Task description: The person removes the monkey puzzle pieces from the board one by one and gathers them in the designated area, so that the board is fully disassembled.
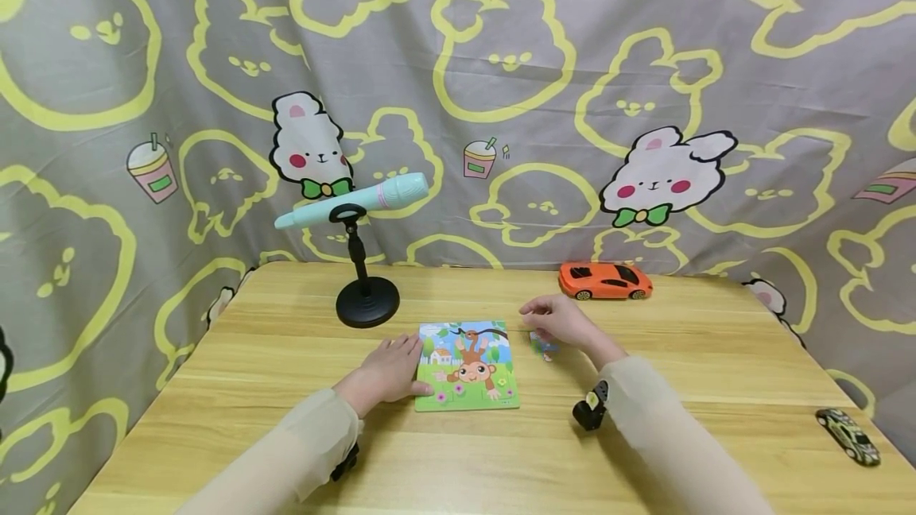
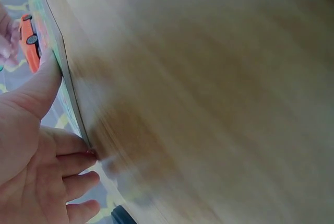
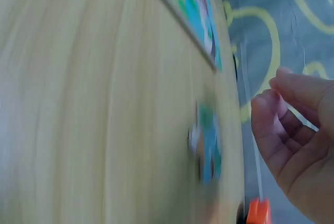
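A square picture puzzle (image 1: 468, 396) with a monkey hanging from a branch lies flat on the table in the head view. My left hand (image 1: 386, 370) rests along its left side, thumb on the lower left edge and fingers at the upper left corner. Small puzzle pieces (image 1: 541, 348) with blue and green print lie just right of the board. Above and beside them hovers my right hand (image 1: 561, 321), fingers loosely bent. In the right wrist view its thumb and index fingertips (image 3: 282, 75) come close together with nothing visible between them; the pieces (image 3: 210, 145) are blurred below.
An orange toy car (image 1: 605, 281) stands at the back, beyond my right hand. A turquoise microphone (image 1: 358, 201) sits on a black stand (image 1: 368, 302) at the back left. Another small patterned toy car (image 1: 848, 436) is near the right edge of the wooden table (image 1: 465, 467). A patterned curtain hangs behind.
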`<state>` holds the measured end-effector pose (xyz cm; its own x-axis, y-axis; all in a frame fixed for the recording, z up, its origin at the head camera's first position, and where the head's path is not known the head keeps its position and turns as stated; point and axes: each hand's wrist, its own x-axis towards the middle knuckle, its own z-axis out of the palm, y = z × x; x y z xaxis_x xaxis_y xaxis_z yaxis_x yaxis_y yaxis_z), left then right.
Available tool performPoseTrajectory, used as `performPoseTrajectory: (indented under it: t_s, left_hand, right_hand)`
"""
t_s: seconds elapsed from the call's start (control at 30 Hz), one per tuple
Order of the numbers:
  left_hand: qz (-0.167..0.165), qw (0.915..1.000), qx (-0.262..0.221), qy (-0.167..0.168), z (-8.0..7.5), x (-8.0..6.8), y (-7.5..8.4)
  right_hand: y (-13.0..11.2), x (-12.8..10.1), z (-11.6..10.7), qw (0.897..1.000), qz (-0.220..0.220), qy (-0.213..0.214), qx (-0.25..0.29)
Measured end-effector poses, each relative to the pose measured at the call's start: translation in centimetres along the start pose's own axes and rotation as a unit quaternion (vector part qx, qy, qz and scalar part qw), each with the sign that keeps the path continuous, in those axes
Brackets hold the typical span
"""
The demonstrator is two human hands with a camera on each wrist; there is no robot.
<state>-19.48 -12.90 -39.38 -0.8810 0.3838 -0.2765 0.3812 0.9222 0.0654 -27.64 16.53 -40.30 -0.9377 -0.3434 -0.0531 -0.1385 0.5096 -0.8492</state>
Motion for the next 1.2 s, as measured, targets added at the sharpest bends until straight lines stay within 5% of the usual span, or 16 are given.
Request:
performPoseTrajectory:
  t_s: [0.43,0.77,1.2]
  left_hand:
    - [-0.004,1.0000,0.001,0.000,-0.1,0.0,0.1]
    - [-0.007,0.9999,0.009,0.001,0.4,0.5,-0.2]
    - [-0.005,1.0000,0.002,-0.002,0.5,0.5,-0.2]
  right_hand:
    - [-3.2,2.6,5.5,0.995,-0.075,-0.068,-0.019]
    - [-3.5,3.7,8.1,0.980,-0.132,-0.109,-0.102]
    - [-3.5,3.8,9.1,0.978,-0.106,-0.116,-0.134]
